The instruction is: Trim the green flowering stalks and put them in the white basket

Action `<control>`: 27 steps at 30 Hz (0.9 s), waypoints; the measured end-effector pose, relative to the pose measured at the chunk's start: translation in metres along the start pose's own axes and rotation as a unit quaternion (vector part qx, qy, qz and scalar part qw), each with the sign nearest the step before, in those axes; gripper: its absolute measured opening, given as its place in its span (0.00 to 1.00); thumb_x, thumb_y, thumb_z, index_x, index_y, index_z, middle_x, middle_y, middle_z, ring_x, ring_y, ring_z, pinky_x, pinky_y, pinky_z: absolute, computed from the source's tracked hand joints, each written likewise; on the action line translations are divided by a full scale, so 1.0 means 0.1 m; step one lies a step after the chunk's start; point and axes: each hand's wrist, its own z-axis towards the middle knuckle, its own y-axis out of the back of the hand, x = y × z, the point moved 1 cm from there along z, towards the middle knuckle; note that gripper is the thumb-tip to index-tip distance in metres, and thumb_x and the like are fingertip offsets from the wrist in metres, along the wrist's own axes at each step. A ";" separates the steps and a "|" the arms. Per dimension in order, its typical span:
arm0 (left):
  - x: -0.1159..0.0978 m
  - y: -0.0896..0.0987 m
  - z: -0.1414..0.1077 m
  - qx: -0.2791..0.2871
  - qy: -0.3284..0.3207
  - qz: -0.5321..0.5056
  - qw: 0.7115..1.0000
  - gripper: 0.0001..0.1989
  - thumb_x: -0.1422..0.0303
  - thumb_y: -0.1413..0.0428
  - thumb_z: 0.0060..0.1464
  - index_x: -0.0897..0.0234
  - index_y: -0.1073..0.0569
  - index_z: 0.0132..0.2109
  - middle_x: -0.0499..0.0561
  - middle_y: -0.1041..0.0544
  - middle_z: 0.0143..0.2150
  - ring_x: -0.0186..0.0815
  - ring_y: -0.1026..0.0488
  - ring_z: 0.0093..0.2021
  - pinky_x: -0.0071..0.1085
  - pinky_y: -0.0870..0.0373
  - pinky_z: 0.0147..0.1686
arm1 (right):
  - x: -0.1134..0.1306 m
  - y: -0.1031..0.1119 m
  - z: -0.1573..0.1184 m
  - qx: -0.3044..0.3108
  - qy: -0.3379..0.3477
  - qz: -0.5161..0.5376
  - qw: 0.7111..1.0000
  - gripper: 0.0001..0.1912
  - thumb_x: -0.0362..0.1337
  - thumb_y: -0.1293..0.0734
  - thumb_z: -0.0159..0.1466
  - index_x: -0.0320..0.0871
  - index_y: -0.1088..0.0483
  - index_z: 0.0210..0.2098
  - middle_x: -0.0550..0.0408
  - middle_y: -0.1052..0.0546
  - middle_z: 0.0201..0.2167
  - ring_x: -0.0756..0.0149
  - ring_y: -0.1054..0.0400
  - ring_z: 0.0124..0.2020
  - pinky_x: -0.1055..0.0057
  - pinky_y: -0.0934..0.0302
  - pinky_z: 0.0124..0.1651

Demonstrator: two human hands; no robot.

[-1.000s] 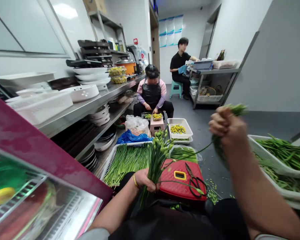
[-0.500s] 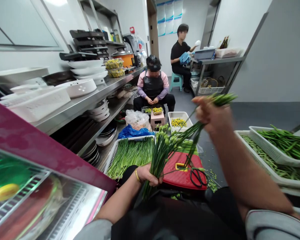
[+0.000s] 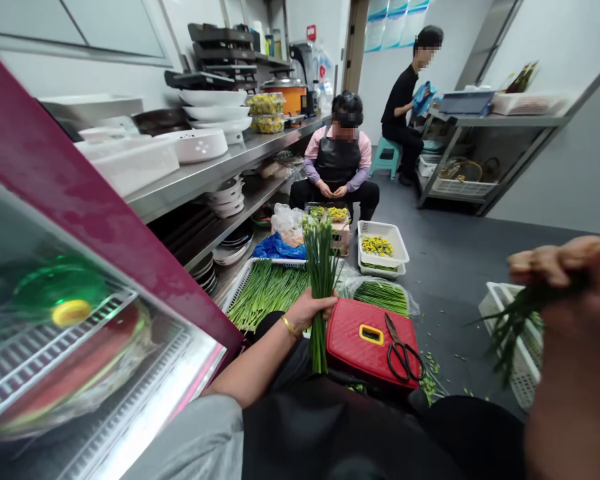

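My left hand point(image 3: 310, 312) is wrapped round an upright bunch of green flower stems point(image 3: 321, 267) with pale buds at the top. At the right edge, my right hand point(image 3: 575, 277) is closed on another green bunch point(image 3: 517, 317), whose thin ends hang down, blurred. Just right of my left hand lies a red box point(image 3: 347, 333) with a yellow-rimmed handle. Black scissors point(image 3: 403, 350) rest on its lid. Behind my left hand, a white basket point(image 3: 235, 293) holds long green stems point(image 3: 270, 290).
Bagged stems point(image 3: 380, 297) lie behind the red box. White baskets stand ahead point(image 3: 403, 247) and at right point(image 3: 517, 373). A glass-sided fridge point(image 3: 180, 320) and steel shelf point(image 3: 250, 163) line the left. One person point(image 3: 343, 160) sits ahead, another point(image 3: 403, 107) farther back.
My right hand has moved right with its bunch, away from the left-hand bunch, which now stands upright. The view has turned right. The scissors show fully on the red box.
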 end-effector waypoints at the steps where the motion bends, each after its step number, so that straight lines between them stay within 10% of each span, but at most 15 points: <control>1: 0.00 -0.02 0.01 -0.006 -0.004 0.011 1.000 0.22 0.59 0.32 0.36 0.68 0.31 0.32 0.41 0.36 0.15 0.24 0.42 0.15 0.24 0.46 0.18 | -0.12 -0.11 -0.06 0.015 -0.034 0.027 0.999 0.22 0.57 0.28 0.50 0.48 0.36 0.16 0.61 0.50 0.09 0.66 0.39 0.18 0.65 0.44 0.22; 7: -0.10 -0.13 0.13 -0.017 -0.051 0.095 0.994 0.23 0.54 0.33 0.36 0.69 0.30 0.30 0.40 0.36 0.15 0.24 0.42 0.15 0.25 0.47 0.19 | -0.48 -0.74 -0.35 0.059 -0.228 0.180 0.955 0.20 0.49 0.24 0.49 0.44 0.35 0.22 0.68 0.50 0.13 0.83 0.60 0.10 0.81 0.66 0.12; 14: -0.27 -0.18 0.22 -0.009 -0.080 0.143 0.986 0.24 0.52 0.35 0.39 0.70 0.26 0.33 0.43 0.33 0.18 0.25 0.39 0.18 0.25 0.46 0.20 | -0.69 -1.32 -0.46 0.041 -0.292 0.174 0.940 0.24 0.46 0.23 0.42 0.42 0.31 0.33 0.72 0.48 0.13 0.83 0.61 0.11 0.81 0.67 0.12; 27: -0.16 -0.17 0.10 0.023 -0.038 0.143 0.989 0.24 0.52 0.33 0.35 0.69 0.28 0.31 0.48 0.26 0.22 0.25 0.38 0.18 0.25 0.41 0.20 | -0.73 -1.29 -0.30 0.031 -0.125 -0.124 0.984 0.13 0.43 0.27 0.49 0.38 0.26 0.25 0.64 0.40 0.13 0.77 0.48 0.16 0.75 0.53 0.19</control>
